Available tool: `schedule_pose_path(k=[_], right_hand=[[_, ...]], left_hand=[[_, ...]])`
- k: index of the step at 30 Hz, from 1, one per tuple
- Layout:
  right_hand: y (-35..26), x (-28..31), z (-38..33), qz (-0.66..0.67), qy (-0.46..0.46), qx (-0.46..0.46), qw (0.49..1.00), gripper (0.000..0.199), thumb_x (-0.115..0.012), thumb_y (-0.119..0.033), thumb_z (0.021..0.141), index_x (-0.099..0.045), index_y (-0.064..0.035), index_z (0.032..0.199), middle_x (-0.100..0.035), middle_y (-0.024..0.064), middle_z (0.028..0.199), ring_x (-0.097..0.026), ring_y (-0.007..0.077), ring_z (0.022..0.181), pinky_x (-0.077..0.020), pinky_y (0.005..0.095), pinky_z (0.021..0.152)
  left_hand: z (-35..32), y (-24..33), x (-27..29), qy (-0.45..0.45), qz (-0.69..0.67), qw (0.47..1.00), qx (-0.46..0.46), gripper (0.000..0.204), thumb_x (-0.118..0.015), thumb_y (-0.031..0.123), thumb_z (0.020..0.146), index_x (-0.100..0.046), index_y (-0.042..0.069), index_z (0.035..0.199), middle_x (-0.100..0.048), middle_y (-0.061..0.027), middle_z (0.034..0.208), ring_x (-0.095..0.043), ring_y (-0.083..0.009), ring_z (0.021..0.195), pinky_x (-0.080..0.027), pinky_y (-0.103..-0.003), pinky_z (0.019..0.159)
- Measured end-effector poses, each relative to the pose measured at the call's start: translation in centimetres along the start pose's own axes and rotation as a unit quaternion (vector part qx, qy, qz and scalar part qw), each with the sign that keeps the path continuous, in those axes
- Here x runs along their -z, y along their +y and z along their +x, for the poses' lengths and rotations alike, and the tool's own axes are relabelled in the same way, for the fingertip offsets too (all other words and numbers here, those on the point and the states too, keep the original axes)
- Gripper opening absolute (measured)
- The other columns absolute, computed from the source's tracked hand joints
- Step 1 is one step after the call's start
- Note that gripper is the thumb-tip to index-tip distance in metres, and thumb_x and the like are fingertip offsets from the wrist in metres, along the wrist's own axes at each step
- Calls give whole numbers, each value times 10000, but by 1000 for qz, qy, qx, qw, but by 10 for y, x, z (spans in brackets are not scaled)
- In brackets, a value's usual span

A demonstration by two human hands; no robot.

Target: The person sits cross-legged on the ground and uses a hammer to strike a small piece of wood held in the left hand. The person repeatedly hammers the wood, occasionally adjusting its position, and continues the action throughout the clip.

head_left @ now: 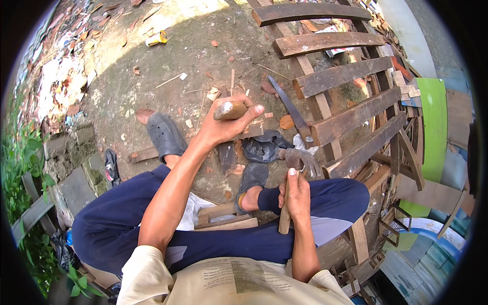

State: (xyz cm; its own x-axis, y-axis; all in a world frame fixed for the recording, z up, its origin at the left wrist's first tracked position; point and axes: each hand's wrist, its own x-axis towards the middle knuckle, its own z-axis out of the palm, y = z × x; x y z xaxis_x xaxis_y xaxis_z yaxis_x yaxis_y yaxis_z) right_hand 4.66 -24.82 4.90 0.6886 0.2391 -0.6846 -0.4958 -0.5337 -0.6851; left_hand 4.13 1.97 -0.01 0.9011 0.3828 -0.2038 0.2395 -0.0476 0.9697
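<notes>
Littered ground (168, 66); slatted wooden frame (335, 79) far right. Left hand (222, 128), farther out, closed round a wooden handle (230, 110), butt exposed, presumably for steadiness. Right hand (297, 195), nearer, closed round a wooden-shafted tool (285, 216), thumb lengthwise, likely for control.

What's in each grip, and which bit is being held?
The left grip holds a wooden piece near its blunt end. The right grip holds a wooden-handled tool by the upper part of its handle.
</notes>
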Motion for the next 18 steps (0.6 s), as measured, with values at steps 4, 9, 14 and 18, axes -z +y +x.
schedule_pose_path(k=[4,9,14,18], right_hand=[[-21,-1,-9,-11,9,34,999,481,-461,-491,1061,-510,-37,912,-493,34,618,-482,115,424,-397,267,387],[-51,-3,-22,-33,3,94,995,497,-460,-489,1062,-521,-13,933,-486,37,616,-470,111,421,-387,266,387],[-80,-6,-42,-45,-1,137,990,496,-453,-488,1065,-522,-11,948,-479,37,612,-466,110,421,-382,263,388],[-94,-10,-56,-55,-2,162,985,496,-453,-485,1065,-519,-6,953,-480,39,610,-467,111,422,-381,261,394]], left_hand=[[-9,23,0,-55,43,996,-60,361,-744,374,927,-705,36,806,-642,-61,641,-604,-114,617,-474,-317,562],[-19,30,-4,-51,37,991,-118,351,-766,359,909,-698,32,803,-627,-75,622,-591,-144,578,-468,-331,543],[-26,27,-6,-54,76,979,-183,358,-776,370,894,-692,39,790,-625,-89,654,-607,-197,598,-482,-356,564],[-34,29,-3,-64,77,980,-175,351,-775,368,893,-689,44,788,-628,-89,676,-620,-218,628,-490,-368,584]])
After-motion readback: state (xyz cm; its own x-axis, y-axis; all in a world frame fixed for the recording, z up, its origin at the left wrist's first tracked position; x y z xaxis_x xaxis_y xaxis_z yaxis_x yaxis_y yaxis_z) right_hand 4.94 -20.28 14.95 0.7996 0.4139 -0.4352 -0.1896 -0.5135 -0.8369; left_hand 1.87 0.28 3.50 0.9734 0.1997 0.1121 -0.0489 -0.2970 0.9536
